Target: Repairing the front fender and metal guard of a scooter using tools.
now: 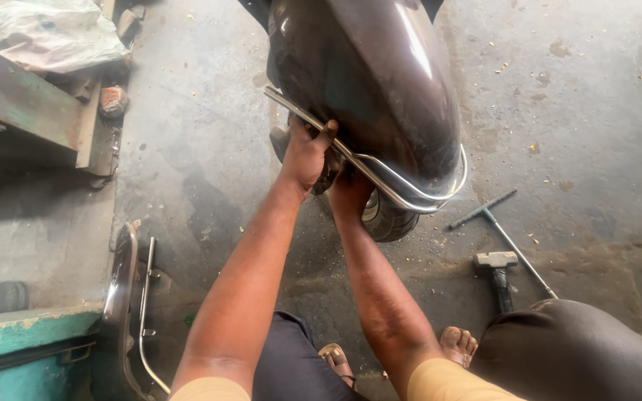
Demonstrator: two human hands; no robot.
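- Far left: a green-painted bench (16,111) with a crumpled plastic sheet (42,33) above it; a loose dark panel with chrome rail (131,297) lies on the concrete floor (202,148) beside a teal ledge.
- Left hand (307,152): fingers curled shut around the chrome guard rail (380,178), thumb hooked over the tube, gripping it against the dark scooter body panel (380,82).
- Right hand (349,194): tucked under the rail just beside the left hand, touching the area by the tyre (388,219); its fingers are hidden, so the inspector cannot tell whether they are closed or spread.
- The rail sits centre frame, mounted along the panel's lower edge; its long axis runs from upper left down to lower right, then bends round the panel's rounded end, which points toward the person.
- Right: a T-handle wrench (503,230) and a small hammer (498,271) lie on the floor, apart from both hands; the person's knee (566,349) and sandalled feet are below.
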